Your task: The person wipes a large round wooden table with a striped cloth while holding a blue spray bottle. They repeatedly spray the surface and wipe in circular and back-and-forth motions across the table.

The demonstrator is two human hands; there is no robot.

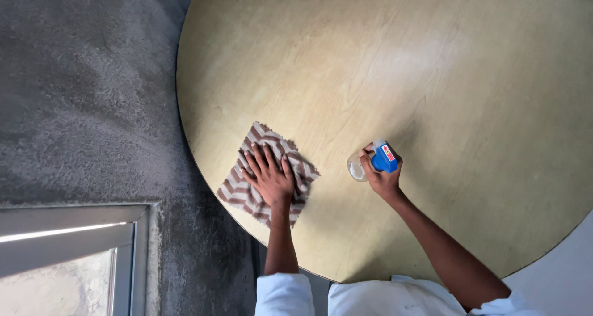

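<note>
Item one: round wooden worktop (432, 75), pale yellow-brown with a dark edge band. I see only part of it; the top and right of the frame cut it off, and a broad patch of glare washes out the grain near the middle.

Item two: striped cloth (247, 189), brown and cream chevrons, lying flat near the worktop's left edge. My left hand (270, 175) rests palm-down on it with fingers spread wide, gripping nothing — it covers the cloth's middle, so I cannot make out the pattern there.

Item three: spray bottle (378, 160), blue head over a clear body, held to the right of the cloth and apart from it. My right hand (382, 171) is closed around its neck. The body points away from me and is mostly hidden by the head and fingers; I cannot tell whether it touches the worktop or how full it is.

Item four: white sleeves (284, 294) at the bottom edge, cropped by the frame.

Item five: grey textured floor (80, 93) on the left — and a metal-framed pane (68, 260) at lower left, only its corner in view, its surface too blurred to read.
</note>
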